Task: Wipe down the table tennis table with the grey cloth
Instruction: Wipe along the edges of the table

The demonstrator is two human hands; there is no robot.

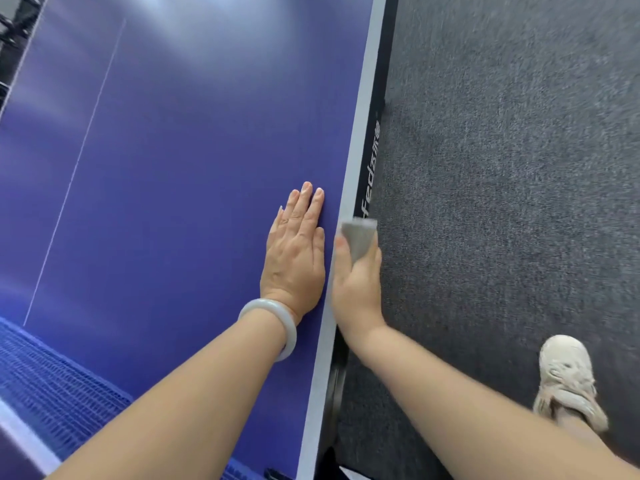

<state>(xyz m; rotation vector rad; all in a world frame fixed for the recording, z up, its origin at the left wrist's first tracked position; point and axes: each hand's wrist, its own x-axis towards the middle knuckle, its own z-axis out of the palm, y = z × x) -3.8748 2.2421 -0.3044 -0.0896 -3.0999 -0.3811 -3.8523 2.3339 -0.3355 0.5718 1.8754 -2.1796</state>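
Along the right-hand edge of the blue worktop (180,161), both hands sit close together, near but not touching. Left hand (294,251) lies flat, palm down, on the blue surface just inside the white border line (360,126); its fingers (304,202) are straight and pressed together, gripping nothing. A pale bangle (277,322) rings the left wrist.

Right hand (356,282) is at the worktop's edge, over the white border and the dark side rail (372,168). It clamps the grey cloth (360,237): thumb on the worktop side, remaining fingers wrapped down the far side and mostly hidden from view. The cloth is bunched, and its free end sticks out ahead of the thumb tip, lying over the border line and rail. Motion blur softens the cloth and hand; whether the cloth touches the surface cannot be told.

White centre line (79,161) runs up the blue surface at left. Blue net (52,375) at lower left. Grey carpet (502,168) right of the rail; a light-coloured shoe (568,379) stands on it.
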